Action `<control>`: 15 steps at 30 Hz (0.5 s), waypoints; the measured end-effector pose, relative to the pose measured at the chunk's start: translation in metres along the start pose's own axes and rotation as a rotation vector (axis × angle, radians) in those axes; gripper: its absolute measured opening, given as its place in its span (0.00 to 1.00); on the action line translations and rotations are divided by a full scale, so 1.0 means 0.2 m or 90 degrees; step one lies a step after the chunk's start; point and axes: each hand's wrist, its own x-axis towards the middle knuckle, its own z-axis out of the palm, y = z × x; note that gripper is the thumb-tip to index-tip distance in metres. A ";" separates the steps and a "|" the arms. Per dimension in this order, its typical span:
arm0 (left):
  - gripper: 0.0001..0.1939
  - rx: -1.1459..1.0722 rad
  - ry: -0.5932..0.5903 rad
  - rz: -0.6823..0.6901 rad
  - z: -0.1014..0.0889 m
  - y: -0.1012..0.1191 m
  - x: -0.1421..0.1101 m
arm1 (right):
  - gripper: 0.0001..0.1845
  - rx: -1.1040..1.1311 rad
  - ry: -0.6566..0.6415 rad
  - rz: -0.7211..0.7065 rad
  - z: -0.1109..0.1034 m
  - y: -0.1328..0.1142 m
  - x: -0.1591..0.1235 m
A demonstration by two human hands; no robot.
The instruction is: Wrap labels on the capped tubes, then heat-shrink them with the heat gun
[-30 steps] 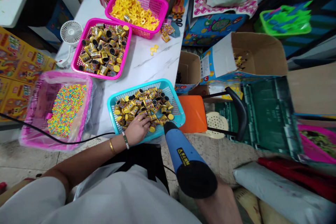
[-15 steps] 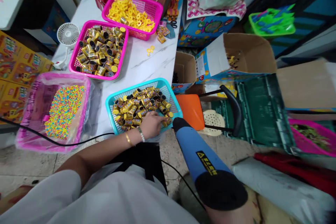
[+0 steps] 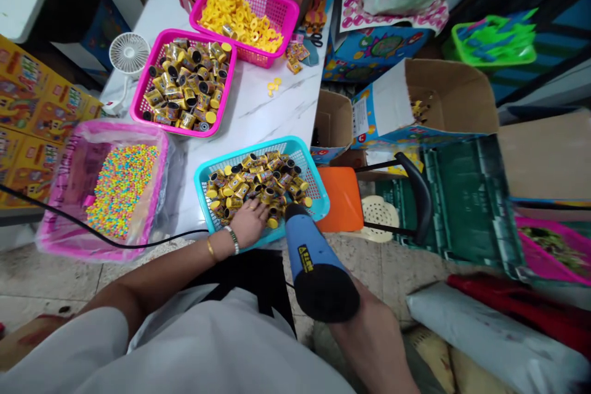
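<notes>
A teal basket (image 3: 318,215) at the table's front edge holds many small gold-labelled canisters (image 3: 249,172) with black and yellow ends. My left hand (image 3: 249,226) lies over the near side of the heap, fingers stretched and touching the canisters; its fingertips are partly lost among them. My right hand (image 3: 372,320) is wrapped around a blue heat gun (image 3: 314,246), most of the grip being hidden behind the tool's black rear end. The black nozzle points into the basket's right front part, just right of my left hand.
Behind stands a pink basket (image 3: 137,95) of similar canisters, and another pink basket (image 3: 295,15) with yellow rings. A plastic-lined pink tub (image 3: 154,221) of coloured beads is at left, crossed by a black cord (image 3: 120,245). An orange chair seat (image 3: 344,197) adjoins the teal basket's right.
My left hand swept right across the canisters, then came back left. The heat gun swung right and away from the heap, then returned left with its nozzle over the basket.
</notes>
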 end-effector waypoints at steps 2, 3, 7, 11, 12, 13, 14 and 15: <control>0.20 -0.017 -0.018 0.041 0.02 0.02 0.05 | 0.28 -0.040 0.038 -0.004 0.00 0.03 0.01; 0.21 -0.024 -0.024 0.058 0.02 0.03 0.06 | 0.28 -0.043 0.040 -0.016 -0.01 0.06 0.00; 0.17 -0.041 -0.015 0.069 -0.07 0.02 -0.06 | 0.25 -0.015 -0.019 -0.036 -0.05 0.12 -0.07; 0.15 -0.035 0.029 0.019 -0.15 -0.02 -0.18 | 0.24 -0.004 -0.037 -0.019 -0.05 0.07 -0.07; 0.16 -0.034 0.036 0.013 -0.15 -0.02 -0.17 | 0.24 -0.014 -0.023 -0.014 -0.04 0.05 -0.06; 0.16 -0.034 0.038 0.015 -0.14 -0.02 -0.13 | 0.25 -0.028 -0.004 -0.008 -0.03 0.04 -0.04; 0.17 -0.036 0.035 0.028 -0.12 -0.01 -0.08 | 0.24 -0.040 0.021 0.002 -0.02 0.05 -0.02; 0.17 -0.040 0.028 0.052 -0.11 0.00 -0.01 | 0.23 -0.045 0.047 0.012 -0.01 0.06 -0.01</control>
